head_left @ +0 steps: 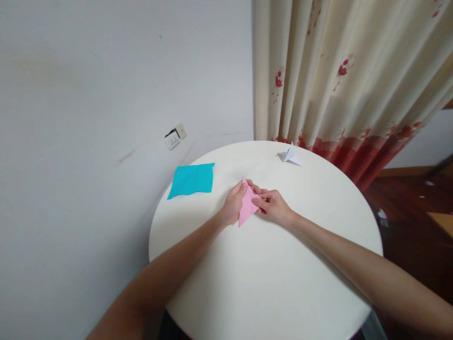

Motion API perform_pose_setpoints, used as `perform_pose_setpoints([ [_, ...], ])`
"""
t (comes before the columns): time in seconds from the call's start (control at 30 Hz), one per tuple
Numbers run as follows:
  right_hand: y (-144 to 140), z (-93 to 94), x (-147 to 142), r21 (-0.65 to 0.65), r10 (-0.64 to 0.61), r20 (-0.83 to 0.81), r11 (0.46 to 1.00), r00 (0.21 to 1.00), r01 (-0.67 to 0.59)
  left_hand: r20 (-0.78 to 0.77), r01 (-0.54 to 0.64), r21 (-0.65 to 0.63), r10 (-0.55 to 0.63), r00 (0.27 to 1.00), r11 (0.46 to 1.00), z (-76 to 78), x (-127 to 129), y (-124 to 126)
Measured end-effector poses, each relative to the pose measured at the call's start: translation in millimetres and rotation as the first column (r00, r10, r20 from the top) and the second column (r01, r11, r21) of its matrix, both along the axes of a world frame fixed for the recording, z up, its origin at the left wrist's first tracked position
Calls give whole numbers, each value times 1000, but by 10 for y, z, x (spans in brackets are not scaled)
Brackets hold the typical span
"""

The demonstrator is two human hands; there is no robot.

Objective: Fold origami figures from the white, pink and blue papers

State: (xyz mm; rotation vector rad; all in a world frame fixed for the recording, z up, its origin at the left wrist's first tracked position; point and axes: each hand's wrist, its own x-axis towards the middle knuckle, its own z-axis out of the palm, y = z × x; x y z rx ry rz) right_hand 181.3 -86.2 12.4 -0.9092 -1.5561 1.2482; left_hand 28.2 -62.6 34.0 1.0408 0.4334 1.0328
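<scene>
Both forearms reach in from six o'clock to mid-worktop [269, 283], where the left hand [233, 205] and right hand [274, 206] pinch a folded pink paper [247, 208], fingers closed on its edges. Mid-fold, seemingly; next comes a pressed crease. Teal sheet [192, 179] lies at ten o'clock.

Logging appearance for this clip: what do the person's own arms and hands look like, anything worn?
Both arms are bare to as far up as the frame shows, with no sleeves in view. The left hand and right hand wear no gloves; no watch, bracelet or ring can be made out. Fingernails look short and unpainted.
</scene>
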Motion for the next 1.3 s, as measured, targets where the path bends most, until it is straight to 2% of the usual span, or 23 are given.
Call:
perform_pose_setpoints([
  [0.13,1,-8,-1,6,0,18,1000,1000,0,1,-5,1,5,1000,1000,-49,-10,31],
  [0.33,14,-59,-13,8,-3,10,1000,1000,3,-80,-58,6,58,995,998,-67,-18,49],
  [0.6,6,-52,-91,45,-130,-3,991,992,130,-95,9,0,-9,995,1000,-106,44,-19],
  [0.83,-4,-72,-56,77,-30,-29,997,999,32,-158,34,-38,-39,987,999,-96,-15,44],
  [1.1,-20,-55,-45,37,63,-71,997,995,-60,-138,69,-110,-84,987,991,-13,-84,60],
  [1.2,-47,-18,-36,-9,65,-58,998,996,-65,-146,43,-141,-64,987,989,9,-114,103],
  [1.3,-75,15,-29,-65,54,-15,996,998,-55,-107,-52,-108,41,993,993,29,-174,202],
])
